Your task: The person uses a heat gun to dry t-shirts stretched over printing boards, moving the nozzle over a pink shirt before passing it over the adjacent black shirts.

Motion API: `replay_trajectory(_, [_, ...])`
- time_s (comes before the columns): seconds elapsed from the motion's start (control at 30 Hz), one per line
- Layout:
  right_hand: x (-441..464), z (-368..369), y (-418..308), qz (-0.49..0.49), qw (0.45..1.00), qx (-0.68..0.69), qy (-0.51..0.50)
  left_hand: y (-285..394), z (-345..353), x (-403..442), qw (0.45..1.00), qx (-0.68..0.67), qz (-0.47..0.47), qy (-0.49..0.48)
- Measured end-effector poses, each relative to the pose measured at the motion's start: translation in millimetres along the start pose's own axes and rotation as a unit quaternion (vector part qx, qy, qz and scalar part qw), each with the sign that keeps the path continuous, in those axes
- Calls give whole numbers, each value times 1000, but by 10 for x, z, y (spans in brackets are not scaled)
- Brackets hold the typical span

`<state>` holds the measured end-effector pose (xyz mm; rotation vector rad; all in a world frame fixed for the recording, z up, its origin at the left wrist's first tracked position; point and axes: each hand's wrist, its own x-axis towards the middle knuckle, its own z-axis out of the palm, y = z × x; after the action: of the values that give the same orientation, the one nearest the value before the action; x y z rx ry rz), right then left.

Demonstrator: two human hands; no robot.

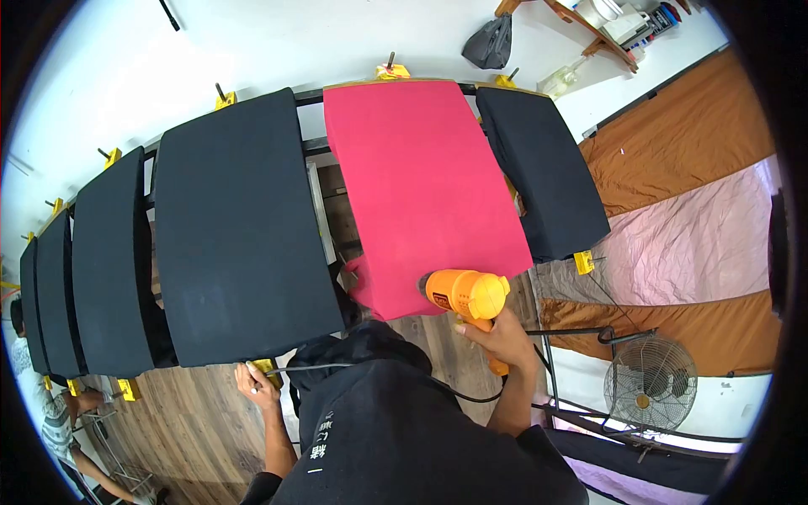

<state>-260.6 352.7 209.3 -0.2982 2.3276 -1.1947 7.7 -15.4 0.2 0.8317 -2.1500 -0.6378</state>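
Heat gun [467,293] is hanging over the near end of the pink cloth [421,177]!
Right hand [505,341] is gripping it; left hand [255,385] is curling at the yellow bracket [268,370], its hold unclear.

We see a wire-cage fan [651,385] by brown-and-pink sheeting [699,160], black bag [490,44] near wooden shelf [614,52], another person [57,412] far left.

White “一緒に” marks the black cloth shirt [404,429], lower-left of the right hand's [505,337] grip; orange plastic heat gun [471,290] label, beyond it, unreadable.
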Motion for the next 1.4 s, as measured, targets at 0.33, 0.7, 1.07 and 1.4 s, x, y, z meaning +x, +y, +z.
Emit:
replay_trajectory(0.33, [147, 66, -257, -17, 999, -7, 30, 87, -48, 35, 999, 2, -27, -21])
replay_trajectory(0.7, [337, 63, -304, -8, 1000, 26, 11, 72, -29, 30, 999, 1, -30, -14])
replay_trajectory(1.07, [581, 120, -417, -23, 999, 31, 19, 46, -26, 13, 999, 0, -35, -18])
replay_trajectory(1.4, [784, 80, -595, 3, 997, 73, 11, 50, -26, 27, 1000, 8, -16, -13])
